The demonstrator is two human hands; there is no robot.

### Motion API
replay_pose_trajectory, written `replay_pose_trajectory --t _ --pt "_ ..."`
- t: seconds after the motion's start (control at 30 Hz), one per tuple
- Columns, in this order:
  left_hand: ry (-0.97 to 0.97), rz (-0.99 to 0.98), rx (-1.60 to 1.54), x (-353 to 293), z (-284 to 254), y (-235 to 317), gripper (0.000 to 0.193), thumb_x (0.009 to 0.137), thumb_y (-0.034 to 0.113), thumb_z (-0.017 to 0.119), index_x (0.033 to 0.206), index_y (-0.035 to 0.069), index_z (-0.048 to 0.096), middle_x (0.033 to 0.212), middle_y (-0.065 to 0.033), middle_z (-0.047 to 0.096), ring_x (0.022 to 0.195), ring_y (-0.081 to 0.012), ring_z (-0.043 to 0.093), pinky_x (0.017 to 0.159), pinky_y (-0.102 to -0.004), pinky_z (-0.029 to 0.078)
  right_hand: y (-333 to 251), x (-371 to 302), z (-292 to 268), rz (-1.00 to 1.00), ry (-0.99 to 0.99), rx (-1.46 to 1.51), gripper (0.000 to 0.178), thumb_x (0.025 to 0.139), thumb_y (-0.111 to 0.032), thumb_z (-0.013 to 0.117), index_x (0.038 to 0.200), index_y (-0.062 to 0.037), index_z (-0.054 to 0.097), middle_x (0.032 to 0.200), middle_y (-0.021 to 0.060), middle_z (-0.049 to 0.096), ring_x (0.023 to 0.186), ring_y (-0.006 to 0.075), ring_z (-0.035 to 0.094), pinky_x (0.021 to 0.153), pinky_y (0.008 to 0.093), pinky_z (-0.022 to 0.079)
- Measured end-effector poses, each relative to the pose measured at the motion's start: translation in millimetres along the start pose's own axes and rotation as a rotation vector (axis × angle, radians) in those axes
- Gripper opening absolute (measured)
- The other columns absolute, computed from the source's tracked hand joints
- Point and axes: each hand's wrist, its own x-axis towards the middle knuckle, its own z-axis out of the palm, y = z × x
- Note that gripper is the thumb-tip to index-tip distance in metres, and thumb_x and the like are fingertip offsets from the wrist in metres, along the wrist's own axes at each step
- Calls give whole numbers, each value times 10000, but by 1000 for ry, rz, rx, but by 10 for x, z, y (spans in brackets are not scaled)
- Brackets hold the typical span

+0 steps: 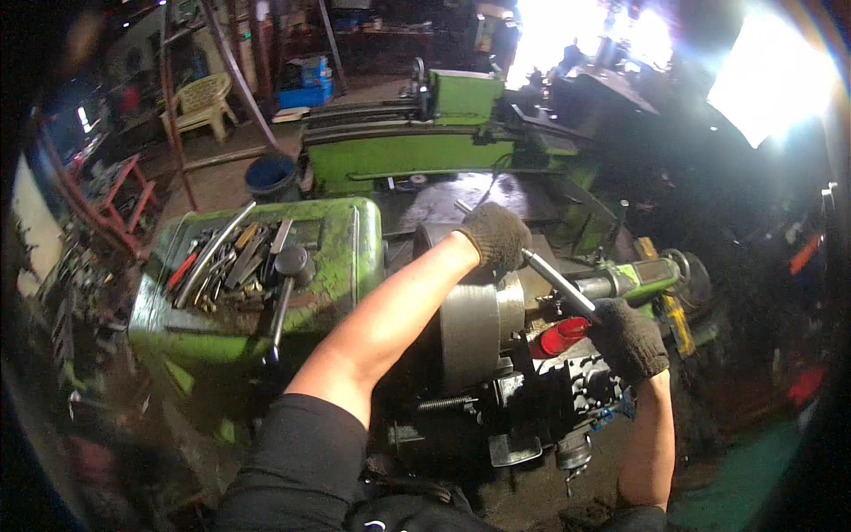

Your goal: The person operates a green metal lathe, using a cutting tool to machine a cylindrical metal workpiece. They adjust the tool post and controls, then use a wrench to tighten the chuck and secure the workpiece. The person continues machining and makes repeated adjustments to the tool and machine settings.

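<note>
A lathe with a large round chuck (468, 337) stands in front of me. A smooth metal bar (558, 282) runs slantwise above the chuck and toward the right. My left hand (498, 236), in a dark knit glove, is closed around the bar, and a short end sticks out beyond it. My right hand (629, 339), gloved alike, is closed at the bar's lower right end; its fingertips are partly hidden. Just left of that hand, a red object (560, 337) lies by the tool carriage (596, 383). I cannot make out its kind.
On the green headstock (341, 217) at left lie several hand tools (235, 262); a lever with a round knob (292, 264) rises there. The green tailstock (645, 277) is at right. Beyond are another green machine (399, 160), a blue bucket (271, 176) and a yellow chair (202, 102).
</note>
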Motion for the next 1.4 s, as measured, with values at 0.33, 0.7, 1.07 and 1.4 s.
replay_pose_trajectory --t 0.33,0.7,1.07,1.4 --pt "-15 -410 12 -65 -84 508 341 884 403 707 963 116 872 1000 -183 834 965 -369 819 840 -537 640 975 1200 204 -474 74 43 213 951 -273 757 893 -72 799 836 210 762 851 440 773 749 531 603" --pt "-178 -848 -452 48 -94 686 470 946 368 677 1248 32 804 1244 -284 789 1185 -439 768 1050 -544 588 76 2390 -116 -789 263 -30 533 960 -370 790 1412 -100 702 1259 215 749 1172 435 715 989 530 573" --pt "133 -750 -243 -245 -12 841 364 920 306 702 1152 60 838 1120 -249 815 1070 -413 806 936 -543 636 -324 2120 476 -827 129 14 550 1058 -549 626 862 -65 799 902 261 760 982 480 730 1053 588 479" --pt "247 -809 -191 -262 142 882 419 898 451 728 1026 68 841 986 -253 809 916 -424 806 839 -562 634 422 2770 246 -761 10 -129 503 950 -540 804 1173 -90 816 1143 233 799 1105 433 754 982 532 575"
